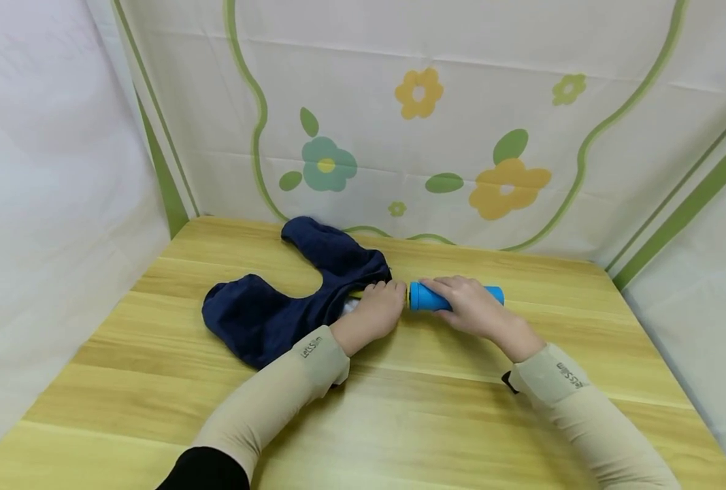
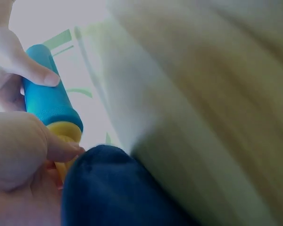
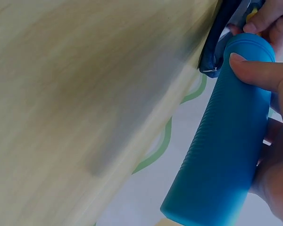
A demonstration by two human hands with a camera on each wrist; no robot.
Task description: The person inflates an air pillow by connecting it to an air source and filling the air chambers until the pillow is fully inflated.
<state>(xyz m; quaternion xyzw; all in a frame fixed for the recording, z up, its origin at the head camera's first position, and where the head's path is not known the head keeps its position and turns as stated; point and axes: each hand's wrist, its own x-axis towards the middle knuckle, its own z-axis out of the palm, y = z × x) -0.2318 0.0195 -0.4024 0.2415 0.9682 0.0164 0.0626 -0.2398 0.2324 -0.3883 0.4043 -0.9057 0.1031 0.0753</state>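
A navy U-shaped neck pillow [image 1: 258, 316] lies on the table at the left of centre, its open side facing the back left. At an opening in its outer edge some white material [image 1: 350, 306] shows. My left hand [image 1: 381, 309] is there, pinching the yellow nozzle [image 2: 65, 131] of a blue hand pump [image 3: 221, 127]. The nozzle's tip is hidden by that hand and the fabric. My right hand [image 1: 473, 306] grips the pump's blue ribbed barrel, thumb along one side. Pump and nozzle line up end to end, pointing towards the pillow.
The wood-grain table [image 1: 399, 422] reaches back to a white curtain [image 1: 363, 88] printed with flowers and green lines. More white fabric [image 1: 44, 204] hangs along the left side, and again at the right. Beige sleeves cover both forearms.
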